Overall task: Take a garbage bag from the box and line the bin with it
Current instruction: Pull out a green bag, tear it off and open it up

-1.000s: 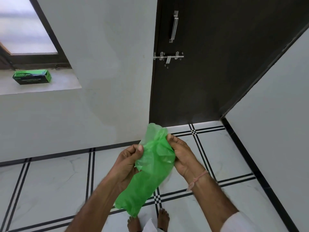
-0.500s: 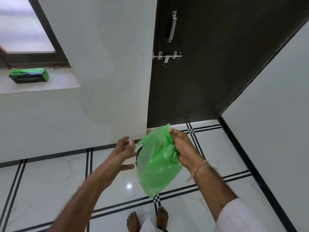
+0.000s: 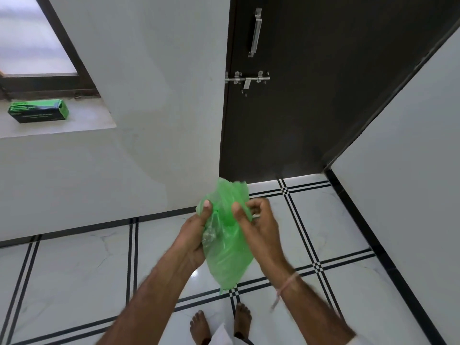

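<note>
Garbage bag (image 3: 227, 247), thin and translucent green, hangs crumpled between both hands out in front of me, above the white tiled floor (image 3: 74, 265) with its black double lines. My left hand (image 3: 196, 235) pinches the bag's upper left edge, thumb pressed on the plastic and fingers closed behind it. My right hand (image 3: 258, 225) grips the upper right edge with thumb against curled fingers, a pale thread band (image 3: 286, 286) around that wrist. The bag's top bunches up above both thumbs, and its lower end tapers to a point hanging free below the hands. I see the green and black bag box (image 3: 38, 111) lying on the window ledge (image 3: 74, 125) at the far left, well apart from the hands. A dark door (image 3: 311, 95) with a metal handle (image 3: 255, 32) and a slide bolt (image 3: 247, 79) stands straight ahead. 2 bare feet (image 3: 219, 322) show at the bottom edge.
</note>
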The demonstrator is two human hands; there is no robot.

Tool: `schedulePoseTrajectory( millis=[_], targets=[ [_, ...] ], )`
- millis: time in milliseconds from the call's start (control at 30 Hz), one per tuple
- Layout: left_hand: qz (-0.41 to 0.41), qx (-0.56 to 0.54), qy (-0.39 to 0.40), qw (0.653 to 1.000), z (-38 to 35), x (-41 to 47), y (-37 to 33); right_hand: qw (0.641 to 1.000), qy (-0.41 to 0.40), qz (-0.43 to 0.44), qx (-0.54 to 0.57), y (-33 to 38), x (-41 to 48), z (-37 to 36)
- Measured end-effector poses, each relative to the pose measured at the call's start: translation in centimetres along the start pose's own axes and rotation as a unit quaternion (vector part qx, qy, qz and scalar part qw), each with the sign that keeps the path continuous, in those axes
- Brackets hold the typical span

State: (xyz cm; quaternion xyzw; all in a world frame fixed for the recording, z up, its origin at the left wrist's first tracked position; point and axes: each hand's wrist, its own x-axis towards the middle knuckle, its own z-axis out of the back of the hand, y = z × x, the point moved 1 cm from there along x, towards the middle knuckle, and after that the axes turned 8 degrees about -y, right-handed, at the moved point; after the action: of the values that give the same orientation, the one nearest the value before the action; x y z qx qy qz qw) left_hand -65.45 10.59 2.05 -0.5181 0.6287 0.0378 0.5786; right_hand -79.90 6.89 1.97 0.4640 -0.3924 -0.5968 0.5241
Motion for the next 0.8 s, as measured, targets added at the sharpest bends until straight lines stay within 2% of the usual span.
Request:
schedulePoseTrajectory(
  millis=[33, 100, 233, 400, 533, 800],
  targets=[
    [0.011, -0.003, 0.013, 1.0, 0.1, 0.1, 0.0, 0.997, 0.052, -0.056, 0.004, -0.5, -0.5, -0.3],
    [0.023, 0.007, 0.034, 0.999, 0.2, 0.2, 0.1, 0.983, 0.104, -0.139, 0.054, -1.7, -0.4, -0.6],
    [0.02, 0.015, 0.029, 0.999, 1.7, 0.7, -0.4, 0.965, 0.117, -0.204, 0.117, -2.2, 2.2, 1.4],
    [0.032, -0.046, 0.023, 0.998, 5.4, 1.8, -1.0, 0.918, 0.192, -0.291, 0.19, -2.1, 4.8, 3.9],
    [0.039, -0.103, 0.005, 0.994, 7.2, 3.0, -0.9, 0.883, 0.179, -0.349, 0.257, -3.1, 5.9, 4.9],
    [0.059, -0.229, -0.08, 0.968, 6.2, 4.3, -0.2, 0.839, 0.119, -0.446, 0.287, -5.7, 6.2, 3.6]
  ],
)
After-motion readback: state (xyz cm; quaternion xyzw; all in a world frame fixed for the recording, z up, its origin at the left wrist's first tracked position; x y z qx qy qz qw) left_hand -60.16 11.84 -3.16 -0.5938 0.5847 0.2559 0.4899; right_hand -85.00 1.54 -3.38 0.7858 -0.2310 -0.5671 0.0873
